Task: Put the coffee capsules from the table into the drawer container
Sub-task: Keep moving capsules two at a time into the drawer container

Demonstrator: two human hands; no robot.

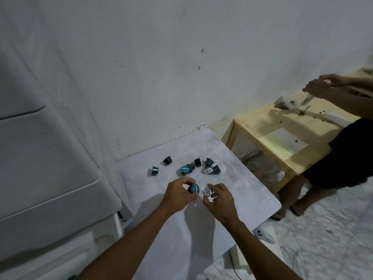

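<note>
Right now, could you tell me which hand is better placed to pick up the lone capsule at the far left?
Left. The left hand is on that capsule's side; the right hand would have to cross over. Both hands already hold capsules.

The desk (232, 190) is pale grey-white with a faint cloudy mottling. The capsule in the left hand (177, 196) has a black body and a blue foil lid (195, 188) printed with pale lettering. The capsule in the right hand (221, 201) carries a white lid (206, 192) with dark lettering. The loose capsules (198, 167) on the desk are black and dark teal; one shows a blue lid (185, 169), another a white one (207, 170). The wall (181, 67) is whitish with dark scuff marks. The side table (268, 126) is light yellowish wood. The floor (333, 229) is speckled grey and white. The other person's shorts (347, 154) are black.
</note>
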